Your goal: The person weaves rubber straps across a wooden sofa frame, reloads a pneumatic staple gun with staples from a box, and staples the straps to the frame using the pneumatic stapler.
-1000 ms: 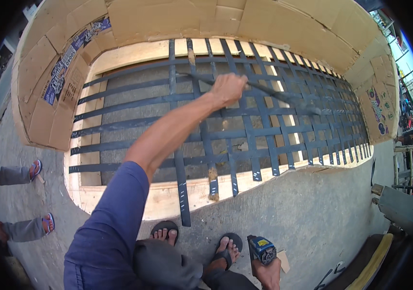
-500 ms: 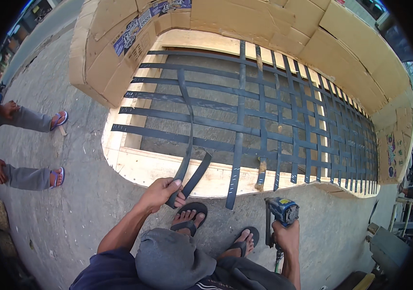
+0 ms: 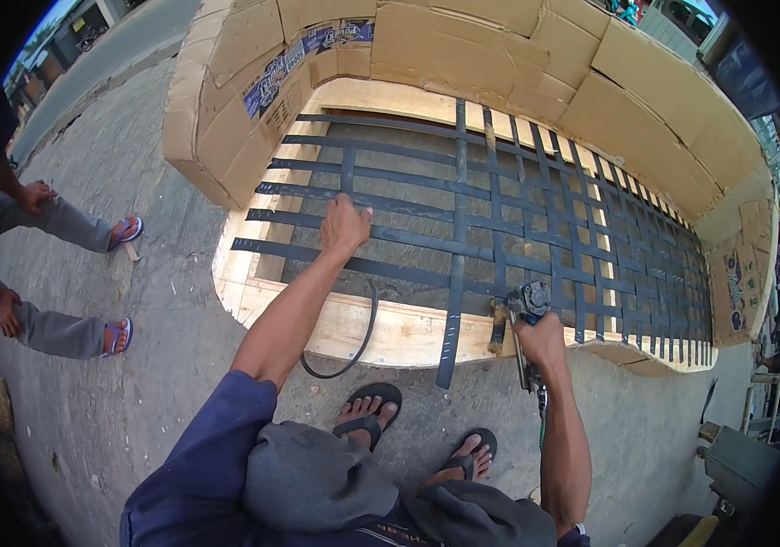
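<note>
Strap (image 3: 348,170), dark and loose, lies at the left hand (image 3: 346,226), the nearer one, which we find apparently closed on it, its long axis running away from us across the lengthwise straps (image 3: 267,248). We note the right hand (image 3: 540,335) gripping a staple gun (image 3: 528,299) near the wooden front rail (image 3: 408,337), with a long cross strap (image 3: 454,301) in between and the cardboard-covered backrest (image 3: 463,50) beyond.

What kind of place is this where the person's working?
Probably an open-air furniture workshop, beside a grey paved road. You can see a pale wooden frame crossed by flat black straps, and a dark gun-shaped tool in the right hand.
</note>
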### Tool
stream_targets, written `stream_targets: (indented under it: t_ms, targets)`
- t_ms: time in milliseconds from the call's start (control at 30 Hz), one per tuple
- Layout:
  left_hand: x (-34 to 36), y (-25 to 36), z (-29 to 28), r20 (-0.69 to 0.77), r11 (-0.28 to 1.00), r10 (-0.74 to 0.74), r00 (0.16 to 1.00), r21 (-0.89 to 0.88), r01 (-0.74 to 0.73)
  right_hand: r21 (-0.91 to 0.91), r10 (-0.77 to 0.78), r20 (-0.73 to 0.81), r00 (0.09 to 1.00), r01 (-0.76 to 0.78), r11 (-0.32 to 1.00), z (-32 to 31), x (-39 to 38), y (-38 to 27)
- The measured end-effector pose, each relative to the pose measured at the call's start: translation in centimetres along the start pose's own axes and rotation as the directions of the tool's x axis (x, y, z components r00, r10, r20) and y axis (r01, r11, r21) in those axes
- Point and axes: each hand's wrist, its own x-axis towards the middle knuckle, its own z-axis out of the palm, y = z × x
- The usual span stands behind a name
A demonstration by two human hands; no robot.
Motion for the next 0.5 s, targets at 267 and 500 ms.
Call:
stream_targets:
  t_ms: [267, 500]
  targets:
    - [-9.1, 0.6, -8.5, 0.787, 0.618, 0.155, 0.597, -0.549, 0.563, -0.045, 0.024, 0.036, 0.999, -0.023, 0.999, 0.1, -0.8, 0.9]
    - [-17.8, -1.7, -10.8, 0.868, 0.507, 0.051, 0.493, -0.448, 0.736, -0.025, 0.134, 0.114, 0.984, -0.132, 0.991, -0.5, 0.3, 1.2]
